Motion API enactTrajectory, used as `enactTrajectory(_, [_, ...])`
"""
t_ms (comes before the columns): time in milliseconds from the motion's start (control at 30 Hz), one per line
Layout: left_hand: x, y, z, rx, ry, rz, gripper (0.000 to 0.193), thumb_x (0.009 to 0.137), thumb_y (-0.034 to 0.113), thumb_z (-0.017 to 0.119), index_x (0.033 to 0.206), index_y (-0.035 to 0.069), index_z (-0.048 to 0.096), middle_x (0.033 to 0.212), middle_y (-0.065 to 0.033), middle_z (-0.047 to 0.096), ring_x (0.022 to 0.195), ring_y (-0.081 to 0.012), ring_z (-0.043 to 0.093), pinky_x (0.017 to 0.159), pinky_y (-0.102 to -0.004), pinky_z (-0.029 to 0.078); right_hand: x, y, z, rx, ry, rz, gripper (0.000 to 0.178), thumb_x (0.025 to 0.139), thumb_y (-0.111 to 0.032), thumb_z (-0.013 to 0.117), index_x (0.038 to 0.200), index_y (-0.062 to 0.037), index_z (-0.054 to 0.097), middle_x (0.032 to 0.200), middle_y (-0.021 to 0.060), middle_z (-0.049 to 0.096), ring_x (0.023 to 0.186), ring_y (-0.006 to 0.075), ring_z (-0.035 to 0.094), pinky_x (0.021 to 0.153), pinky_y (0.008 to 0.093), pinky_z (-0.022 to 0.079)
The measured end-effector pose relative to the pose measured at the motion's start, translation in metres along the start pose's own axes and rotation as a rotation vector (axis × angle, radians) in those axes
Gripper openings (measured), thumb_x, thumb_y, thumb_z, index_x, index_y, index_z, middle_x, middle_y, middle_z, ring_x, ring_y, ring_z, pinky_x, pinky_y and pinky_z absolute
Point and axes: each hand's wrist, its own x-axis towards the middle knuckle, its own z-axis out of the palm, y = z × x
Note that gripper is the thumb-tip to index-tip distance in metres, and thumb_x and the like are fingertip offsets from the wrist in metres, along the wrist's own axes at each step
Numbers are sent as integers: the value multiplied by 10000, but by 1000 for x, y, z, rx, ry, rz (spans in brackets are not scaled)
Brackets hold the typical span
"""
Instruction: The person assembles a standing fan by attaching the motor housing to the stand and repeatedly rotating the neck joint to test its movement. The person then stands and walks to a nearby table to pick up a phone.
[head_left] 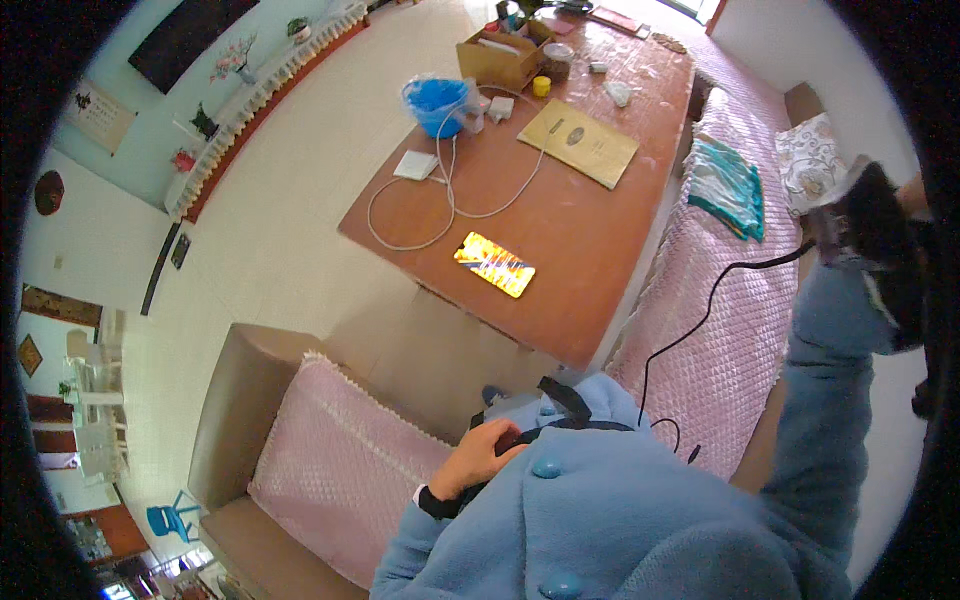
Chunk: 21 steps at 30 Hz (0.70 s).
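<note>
My left hand (478,458), with a black band at its wrist, is at my waist. Its fingers curl round a black strap (565,398) in front of my blue buttoned coat (620,490). My right arm is raised at the far right. Only a bit of my right hand (912,195) shows there, beside a dark device (865,225) near the wrist; its fingers are hidden. A black cable (712,300) runs from this device down to my coat. Ahead of me a phone with a lit yellow screen (495,264) lies on the brown table (590,290).
The table also bears a white cable (440,243), a blue bag-lined container (437,105), a tan envelope (578,142) and a cardboard box (500,62). A pink-quilted sofa (690,350) runs along the right; an armchair (235,400) with a pink cover stands at left.
</note>
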Motion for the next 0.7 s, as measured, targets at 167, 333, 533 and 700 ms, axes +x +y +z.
enactTrajectory(167, [4,-1,-7,50,-50,-10,352,839,315,669,973,-2,594,867,-144,632,784,-220,614,707,-329,486,0,-9,-10,-24,116,-38,285,898,-147,519,1120,11,603,1096,135,640,1008,274,600,879,349,470])
enactTrajectory(333, [13,6,-9,88,-62,59,351,865,322,634,964,-14,599,896,-172,640,810,-264,627,721,-352,489,25,-2,-6,110,310,-131,292,903,-128,514,1147,14,590,1121,139,635,1029,280,595,901,354,467])
enactTrajectory(533, [36,13,-5,162,-138,147,365,874,348,612,944,-10,600,876,-187,628,788,-322,602,702,-374,479,45,64,99,320,143,66,305,909,-105,509,1181,17,575,1152,144,629,1054,287,589,927,359,463])
enactTrajectory(700, [17,4,1,99,-15,124,342,860,329,640,964,5,603,891,-162,623,792,-292,602,693,-371,472,-23,76,133,110,-407,140,290,876,-59,540,1155,-30,614,1186,136,626,1100,291,585,959,378,453])
